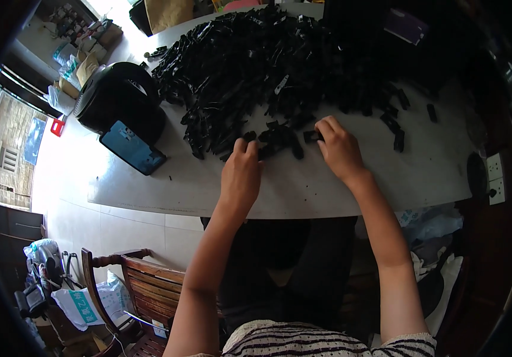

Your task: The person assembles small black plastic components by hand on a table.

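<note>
A large heap of small black plastic pieces (238, 65) spreads over the table, their exact kind too small to make out. At the heap's near edge, my left hand (243, 169) has its fingers bent and pressed together among several pieces; what lies under the fingertips is mostly hidden. To its right, my right hand (339, 149) pinches a short black plastic piece (312, 136) between thumb and fingers, just above or on the tabletop. Between both hands lies a small cluster of loose black pieces (279, 135).
A black kettle (113, 89) stands at the left of the grey table (309, 196), with a phone (132, 147) leaning against it, screen lit. Loose pieces (394, 128) lie to the right. A wooden chair (149, 279) is at the lower left, a wall socket (495, 178) at the right.
</note>
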`<state>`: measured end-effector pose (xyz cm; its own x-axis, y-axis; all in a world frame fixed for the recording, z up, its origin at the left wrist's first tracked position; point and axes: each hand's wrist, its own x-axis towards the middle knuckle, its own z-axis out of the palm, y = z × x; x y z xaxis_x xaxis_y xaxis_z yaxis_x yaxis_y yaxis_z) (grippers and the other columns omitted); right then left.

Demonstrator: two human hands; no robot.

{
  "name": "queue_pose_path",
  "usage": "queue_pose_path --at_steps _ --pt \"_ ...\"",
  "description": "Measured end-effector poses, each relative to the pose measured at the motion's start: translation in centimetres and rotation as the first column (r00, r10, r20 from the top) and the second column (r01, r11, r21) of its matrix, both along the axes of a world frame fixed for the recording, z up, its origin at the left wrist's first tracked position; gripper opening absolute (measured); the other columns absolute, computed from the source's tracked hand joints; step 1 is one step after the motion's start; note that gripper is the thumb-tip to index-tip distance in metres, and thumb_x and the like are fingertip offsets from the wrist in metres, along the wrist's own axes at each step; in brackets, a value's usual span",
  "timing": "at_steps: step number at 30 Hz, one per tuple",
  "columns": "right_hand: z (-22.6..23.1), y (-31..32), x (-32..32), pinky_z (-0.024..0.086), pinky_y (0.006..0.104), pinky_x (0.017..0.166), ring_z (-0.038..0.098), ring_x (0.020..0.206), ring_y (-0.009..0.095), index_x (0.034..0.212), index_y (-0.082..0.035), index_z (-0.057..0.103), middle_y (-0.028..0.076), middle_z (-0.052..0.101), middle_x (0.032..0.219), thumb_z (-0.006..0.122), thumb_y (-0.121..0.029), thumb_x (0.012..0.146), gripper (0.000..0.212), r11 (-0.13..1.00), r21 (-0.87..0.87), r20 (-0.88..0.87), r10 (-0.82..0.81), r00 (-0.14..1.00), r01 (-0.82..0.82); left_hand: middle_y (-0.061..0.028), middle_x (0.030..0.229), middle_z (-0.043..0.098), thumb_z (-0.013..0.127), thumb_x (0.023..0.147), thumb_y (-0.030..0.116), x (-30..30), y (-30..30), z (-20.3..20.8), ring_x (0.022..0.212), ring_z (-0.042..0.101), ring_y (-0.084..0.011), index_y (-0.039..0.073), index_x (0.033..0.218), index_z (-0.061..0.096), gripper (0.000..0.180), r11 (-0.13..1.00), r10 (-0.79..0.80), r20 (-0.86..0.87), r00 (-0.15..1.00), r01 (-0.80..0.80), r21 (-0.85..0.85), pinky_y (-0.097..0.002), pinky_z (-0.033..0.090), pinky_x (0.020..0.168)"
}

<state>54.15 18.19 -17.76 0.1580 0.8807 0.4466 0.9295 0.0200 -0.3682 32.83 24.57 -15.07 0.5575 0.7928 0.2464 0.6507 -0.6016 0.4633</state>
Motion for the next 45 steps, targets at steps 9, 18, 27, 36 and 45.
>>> queue_pose_path --at_steps 9,18,27,36,45 --pt "2.1 -6.7 -6.3 0.048 0.0299 0.084 0.060 0.096 0.016 0.108 -0.003 0.057 0.008 0.061 0.105 0.064 0.002 0.081 0.029 0.970 0.193 -0.905 0.235 0.356 -0.150 -0.0060 0.087 0.062 0.065 0.072 -0.001 -5.0 -2.8 0.7 0.080 0.057 -0.0143 0.003 0.095 0.056 0.025 0.903 0.020 0.445 0.895 0.174 -0.392 -0.0245 0.045 0.072" --pt "4.4 -9.0 -13.1 0.046 0.0351 0.093 0.061 0.106 0.025 0.101 -0.004 0.061 0.012 0.066 0.107 0.071 -0.003 0.076 0.027 0.935 0.287 -0.632 0.348 0.693 -0.207 0.0001 0.088 0.059 0.061 0.083 0.002 -7.8 -8.1 4.0 0.083 0.053 -0.0064 0.004 0.112 0.061 0.029 0.637 0.267 0.723 0.637 0.447 -0.628 -0.0204 0.042 0.076" --pt "4.8 -9.4 -15.9 0.046 0.0350 0.093 0.060 0.108 0.025 0.100 -0.002 0.061 0.011 0.066 0.108 0.073 -0.009 0.077 0.027 0.944 0.271 -0.550 0.313 0.774 -0.189 0.0021 0.086 0.059 0.068 0.084 0.006 -8.6 -9.5 1.9 0.080 0.052 -0.0046 0.004 0.107 0.063 0.024 0.679 0.401 0.747 0.531 0.376 -0.631 -0.0186 0.042 0.073" --pt "1.8 -10.0 -14.1 0.047 0.0219 0.065 0.057 0.071 0.007 0.094 -0.001 0.059 0.002 0.060 0.080 0.062 -0.021 0.091 0.021 0.922 -0.100 -0.936 0.040 0.349 -0.375 0.0008 0.096 0.061 0.069 0.081 0.003 -9.7 -10.1 -0.9 0.086 0.055 -0.0067 0.001 0.106 0.059 0.027 0.627 0.449 0.734 0.509 0.406 -0.665 -0.0210 0.043 0.080" --pt "0.8 0.7 -8.1 0.052 0.0331 0.065 0.063 0.076 0.021 0.103 -0.005 0.064 0.007 0.060 0.094 0.060 -0.002 0.079 0.024 0.998 0.006 0.181 0.062 0.982 -0.064 -0.0110 0.100 0.058 0.062 0.079 0.003 -6.9 -3.0 -0.6 0.093 0.058 -0.0306 0.006 0.104 0.059 0.026 0.994 -0.066 0.352 0.934 0.030 0.105 -0.0385 0.049 0.076"
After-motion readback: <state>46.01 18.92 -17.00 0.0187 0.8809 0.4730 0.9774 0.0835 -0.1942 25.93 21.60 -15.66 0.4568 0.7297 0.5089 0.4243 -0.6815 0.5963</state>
